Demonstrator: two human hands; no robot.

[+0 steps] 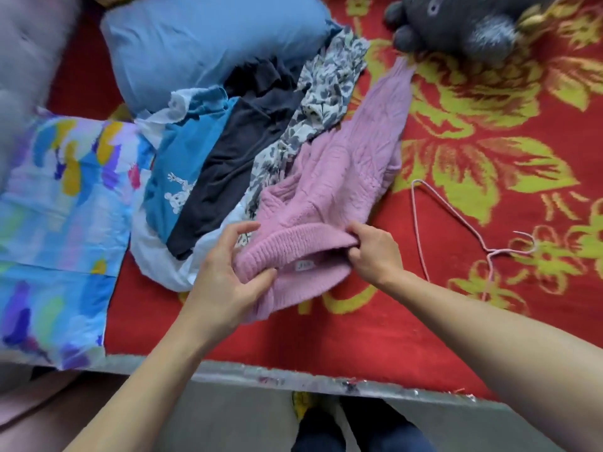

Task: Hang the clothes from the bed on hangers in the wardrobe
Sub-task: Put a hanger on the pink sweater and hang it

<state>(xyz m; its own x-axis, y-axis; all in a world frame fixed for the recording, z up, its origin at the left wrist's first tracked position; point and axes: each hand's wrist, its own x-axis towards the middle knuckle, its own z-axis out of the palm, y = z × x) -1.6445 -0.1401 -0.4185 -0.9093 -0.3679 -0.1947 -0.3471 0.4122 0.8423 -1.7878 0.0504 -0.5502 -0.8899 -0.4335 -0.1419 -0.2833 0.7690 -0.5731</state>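
As the head camera looks down over the bed edge, both hands are clamped on the pink sweater (pixel 332 177). The left hand (pixel 225 275) grips the near ribbed edge between thumb and curled fingers. The right hand (pixel 375 252) pinches the same ribbed edge further right. The hands are apart, with the ribbed band spanning between them. A small white label (pixel 305 265) shows just under the band.

The sweater lies on the bed cover (pixel 424 337), red with yellow flowers, at the right side of a clothes pile. One sleeve extends away toward a grey plush toy (pixel 456 24). Touching the sweater's left side is a grey-and-white patterned garment (pixel 326 93), then a black garment (pixel 228 171), a blue printed garment (pixel 182 164) and a white garment (pixel 156 259) beneath them. A blue pillow (pixel 202 44) sits behind the pile. A multicoloured cloth (pixel 58 223) lies left of it.

A pink wire hanger (pixel 488 253) lies flat on the cover, right of the sweater and not touching it.
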